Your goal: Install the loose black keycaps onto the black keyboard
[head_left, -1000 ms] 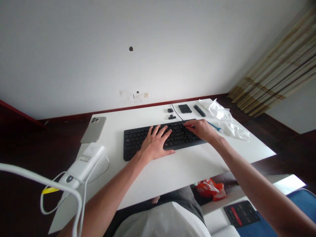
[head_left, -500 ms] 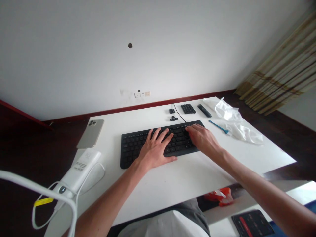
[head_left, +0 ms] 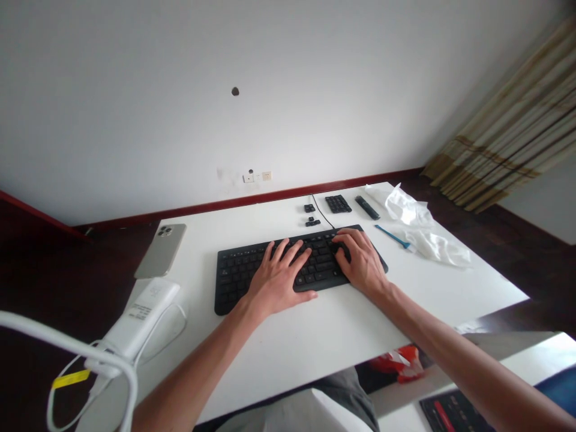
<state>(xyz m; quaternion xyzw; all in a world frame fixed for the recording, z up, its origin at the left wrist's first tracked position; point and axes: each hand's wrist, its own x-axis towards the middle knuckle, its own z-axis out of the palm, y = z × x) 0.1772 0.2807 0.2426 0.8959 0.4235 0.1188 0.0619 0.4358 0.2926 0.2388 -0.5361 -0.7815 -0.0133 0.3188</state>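
Observation:
A black keyboard [head_left: 238, 273] lies slightly askew on the white table [head_left: 270, 348]. My left hand [head_left: 279, 279] rests flat on its middle keys, fingers spread and thumb out over the front edge. On the keyboard's right part, my right hand [head_left: 360, 258] is bent, index finger and thumb curled down at the keys; anything between them is hidden. Behind the keyboard, loose black keycaps [head_left: 312, 222] sit in a small group, with more keycaps [head_left: 309, 208] farther back. A block of keycaps [head_left: 338, 204] is laid out in a grid beside the keyboard's cable [head_left: 321, 211].
Right of the keyboard are a dark remote-like object [head_left: 367, 207], a blue brush [head_left: 392, 237] and crumpled white plastic [head_left: 409, 207]. At left lie a phone [head_left: 161, 251] and a white device [head_left: 144, 315] with a cable. Below the table edge shows a red package [head_left: 400, 363].
My right hand has shifted slightly, its thumb now showing apart from the index finger over the keys. My left hand stays on the keyboard. The whole view has tilted a little.

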